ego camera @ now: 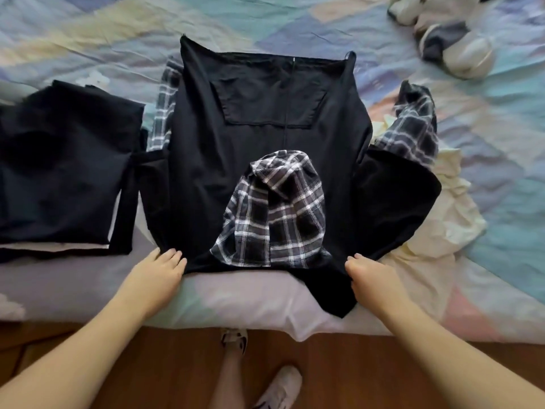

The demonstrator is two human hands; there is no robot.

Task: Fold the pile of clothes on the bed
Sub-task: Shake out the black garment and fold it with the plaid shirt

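Observation:
A black hooded jacket (259, 137) lies spread flat on the bed, its plaid-lined hood (274, 214) turned toward me. Plaid sleeves stick out at its left (163, 113) and right (413, 125). My left hand (159, 271) grips the jacket's near left shoulder edge. My right hand (368, 274) grips the near right shoulder edge. A folded black garment (65, 166) lies flat to the left of the jacket. A crumpled pale yellow garment (442, 219) lies under and beside the jacket's right side.
A patchwork pastel bedspread (486, 172) covers the bed. Rolled socks and small pieces (454, 45) lie at the far right. The bed's near edge (250, 320) runs in front of me, with wooden floor (147, 364) and my shoes (280, 385) below.

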